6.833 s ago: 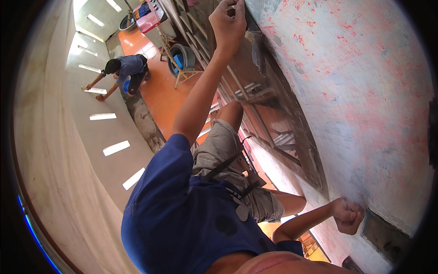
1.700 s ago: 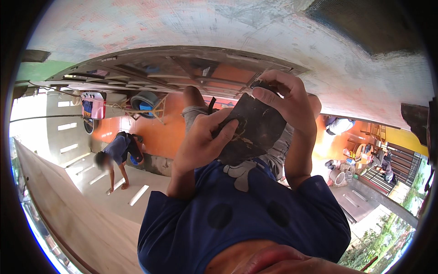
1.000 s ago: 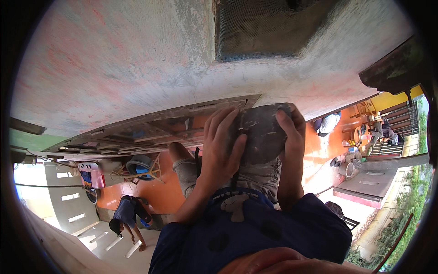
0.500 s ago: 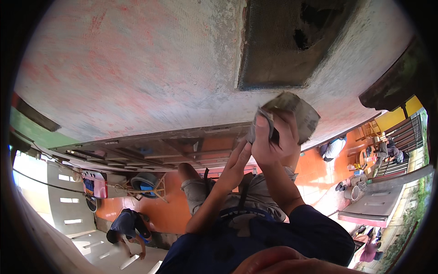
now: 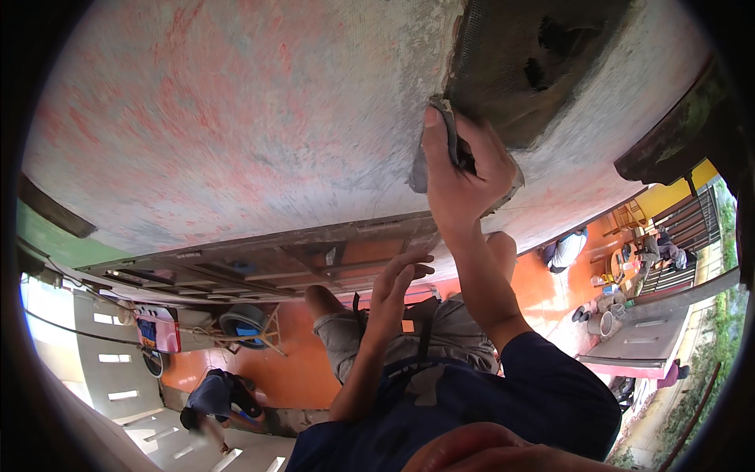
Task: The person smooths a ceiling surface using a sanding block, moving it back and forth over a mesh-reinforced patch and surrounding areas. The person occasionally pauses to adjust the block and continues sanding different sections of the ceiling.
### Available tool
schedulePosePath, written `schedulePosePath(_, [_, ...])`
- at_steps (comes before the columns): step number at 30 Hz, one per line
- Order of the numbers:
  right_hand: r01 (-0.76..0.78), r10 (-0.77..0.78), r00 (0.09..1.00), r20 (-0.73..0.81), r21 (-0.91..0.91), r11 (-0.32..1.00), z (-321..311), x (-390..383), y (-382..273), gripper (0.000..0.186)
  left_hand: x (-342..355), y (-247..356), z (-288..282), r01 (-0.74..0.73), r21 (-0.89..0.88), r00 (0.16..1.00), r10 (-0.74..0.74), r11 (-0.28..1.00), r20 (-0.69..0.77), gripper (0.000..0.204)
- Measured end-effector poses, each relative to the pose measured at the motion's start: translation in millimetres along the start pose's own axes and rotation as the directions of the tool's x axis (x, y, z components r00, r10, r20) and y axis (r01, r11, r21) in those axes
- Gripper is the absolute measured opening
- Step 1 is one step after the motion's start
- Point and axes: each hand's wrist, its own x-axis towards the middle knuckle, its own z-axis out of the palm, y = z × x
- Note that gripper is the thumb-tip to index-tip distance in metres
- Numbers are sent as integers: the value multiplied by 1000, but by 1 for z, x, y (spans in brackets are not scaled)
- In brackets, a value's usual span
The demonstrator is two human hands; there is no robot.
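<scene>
My right hand (image 5: 472, 181) is closed around a worn, bent grey sheet that looks like sandpaper (image 5: 419, 175), held against the painted wall (image 5: 236, 118). Part of the sheet is hidden under the palm and fingers. The wall is whitish with scuffed red patches. Just above the hand, a dark mesh-covered panel (image 5: 495, 71) with torn holes is set into it. Lower down, in front of my body, my left hand (image 5: 393, 287) hangs apart from the wall, its fingers loosely stretched and holding nothing.
A framed opening (image 5: 314, 263) with bars runs below the wall surface. At lower left a person (image 5: 216, 397) bends over near a dark tub (image 5: 248, 324). Another person in a pale top (image 5: 566, 250) is at right, with buckets (image 5: 605, 324) on the orange tiled floor (image 5: 303, 377).
My right hand has moved up the wall with the sandpaper, to the lower edge of the mesh panel. My left hand has come away from the right wrist and dropped lower.
</scene>
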Motion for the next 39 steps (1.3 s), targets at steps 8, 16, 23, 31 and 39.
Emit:
schedulePosePath(8, [-10,10,998,-59,-2,1000,7,2,-8,8,-2,0,-4,14,19,1000,-14,1000,-12,35])
schedulePosePath(16, [58,-49,987,-153,58,997,26,73,-20,7,-1,-8,1,9,25,1000,-9,1000,23,37])
schedulePosePath(23, [21,-16,997,-79,62,998,21,77,-23,7,-2,-15,4,14,2,999,-14,1000,44,39])
schedulePosePath(31, [-105,108,988,109,-37,994,-16,-44,2,9,-15,-16,-1,51,35,998,-49,998,-43,36])
schedulePosePath(39, [-17,18,999,-49,13,1000,3,-11,-4,9,-28,-19,-3,102,70,990,-95,992,-102,37])
